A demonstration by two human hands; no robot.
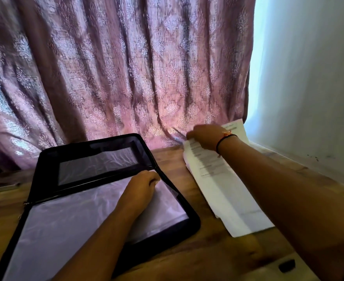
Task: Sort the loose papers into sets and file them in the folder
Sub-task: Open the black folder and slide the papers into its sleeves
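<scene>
Curtain: a mauve patterned curtain [116, 67] hangs in folds across the whole back of the scene, and its hem reaches the table's far edge.
Wall: a pale wall [312, 78] runs along the right side, with bright light between it and the curtain.
Table: a wooden table [211, 250] carries everything below.
Folder: a black zip folder [45, 159] lies open on the left half of the table. Its far flap is tilted up toward the curtain and its near half lies flat.
Plastic sleeve: a clear plastic sleeve [76, 216] covers the near half of the folder, crinkled and reflecting light.
Papers: a stack of white printed papers [223, 189] lies on the table right of the folder, apart from it. Its far end is lifted off the wood near the curtain hem.
Right hand: the right hand [204, 137], slightly blurred, has its fingers curled over the far end of the papers and grips it.
Left hand: the left hand [141, 186] rests on the sleeve at its far right corner with curled fingers. The fingertips are hidden, so it only seems to pinch the sleeve's edge.
Wrist cord: a dark cord with an orange thread [225, 138] circles the right wrist.
Dark object: a small black object [287, 265] lies near the table's near right edge, too small to identify.
</scene>
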